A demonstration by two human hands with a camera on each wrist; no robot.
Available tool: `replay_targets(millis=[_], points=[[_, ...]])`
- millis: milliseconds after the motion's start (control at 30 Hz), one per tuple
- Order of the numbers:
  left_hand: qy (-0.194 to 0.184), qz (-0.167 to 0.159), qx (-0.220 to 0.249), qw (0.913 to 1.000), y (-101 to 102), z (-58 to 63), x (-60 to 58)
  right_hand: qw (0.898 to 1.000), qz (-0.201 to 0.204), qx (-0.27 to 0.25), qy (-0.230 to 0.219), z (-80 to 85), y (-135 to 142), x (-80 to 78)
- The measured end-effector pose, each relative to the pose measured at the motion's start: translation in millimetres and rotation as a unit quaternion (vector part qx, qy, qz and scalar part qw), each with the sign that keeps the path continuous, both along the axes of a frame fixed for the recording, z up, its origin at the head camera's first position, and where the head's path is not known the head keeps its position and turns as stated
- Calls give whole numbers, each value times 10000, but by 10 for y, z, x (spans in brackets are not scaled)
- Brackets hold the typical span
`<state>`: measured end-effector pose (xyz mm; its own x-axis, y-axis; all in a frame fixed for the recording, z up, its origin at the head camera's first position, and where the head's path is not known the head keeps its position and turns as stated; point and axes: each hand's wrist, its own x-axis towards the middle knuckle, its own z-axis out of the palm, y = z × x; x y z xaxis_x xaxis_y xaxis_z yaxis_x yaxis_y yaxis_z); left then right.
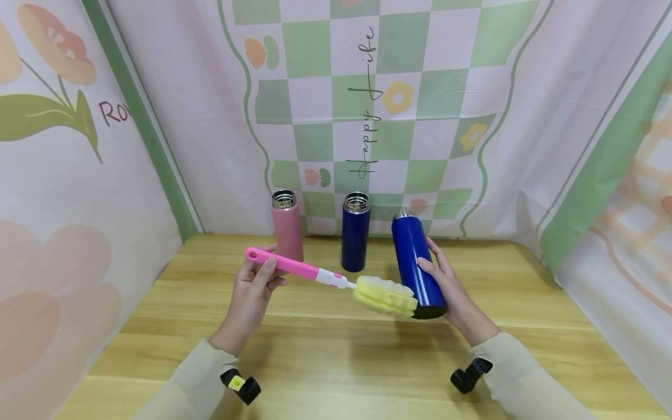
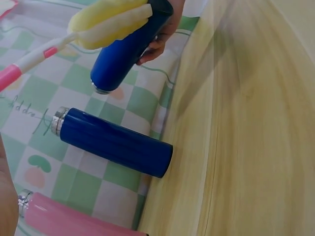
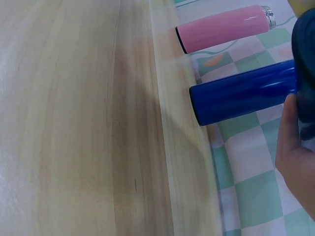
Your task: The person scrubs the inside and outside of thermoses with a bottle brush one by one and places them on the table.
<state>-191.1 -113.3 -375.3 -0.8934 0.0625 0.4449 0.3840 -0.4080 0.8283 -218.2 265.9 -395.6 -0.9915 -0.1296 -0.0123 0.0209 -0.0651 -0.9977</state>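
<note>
My left hand (image 1: 255, 286) pinches the pink handle of a bottle brush (image 1: 301, 269) between thumb and fingers. The brush's yellow and white sponge head points right and overlaps the lower part of a blue flask in the head view. That lidless blue flask (image 1: 417, 262) is gripped by my right hand (image 1: 448, 289), raised off the table and tilted, its mouth leaning away to the back left. A second blue flask (image 1: 355, 239) stands upright and uncapped on the table. To its left stands a pink flask (image 1: 288, 230), also without a lid, close behind my left hand.
The wooden table (image 1: 325, 361) reaches back to a hanging checked cloth (image 1: 357, 99) right behind the flasks. Printed curtains (image 1: 68, 192) close off the left and right sides. A small black camera (image 1: 244, 386) is strapped on each wrist.
</note>
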Motion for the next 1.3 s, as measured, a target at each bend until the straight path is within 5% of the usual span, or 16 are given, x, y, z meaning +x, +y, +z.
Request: replay_targets(millis=[633, 833, 1067, 1300], points=[[-103, 591, -170, 9981, 52, 100, -77, 9974, 471, -540, -60, -2, 5, 62], [78, 738, 127, 9972, 110, 130, -146, 9932, 844, -793, -131, 0, 4, 78], [65, 1033, 219, 9944, 127, 133, -184, 9981, 478, -131, -362, 34, -55, 100], [132, 975, 373, 9945, 118, 115, -187, 9986, 327, -35, -416, 4, -81, 116]])
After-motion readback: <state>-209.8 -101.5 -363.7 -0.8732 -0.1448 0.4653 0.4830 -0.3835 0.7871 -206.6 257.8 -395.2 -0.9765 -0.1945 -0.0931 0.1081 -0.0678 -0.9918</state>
